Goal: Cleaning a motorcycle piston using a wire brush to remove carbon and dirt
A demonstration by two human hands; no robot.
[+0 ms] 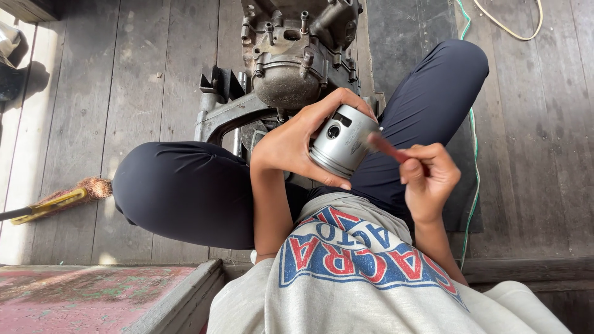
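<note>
The left hand (pixel 291 145) gripped the piston (pixel 342 141); the right hand (pixel 430 176) pinched a red tool (pixel 387 147) — best worked with light, steady strokes.

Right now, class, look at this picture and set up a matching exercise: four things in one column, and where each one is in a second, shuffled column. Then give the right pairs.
Things:
1. piston
2. reddish tool
3. engine block
4. broom

Places:
A. lying on the floor planks at far left
B. on the floor in front of the crossed legs
C. gripped in the left hand
D. pinched in the right hand

Pairs: 1-C, 2-D, 3-B, 4-A
</note>
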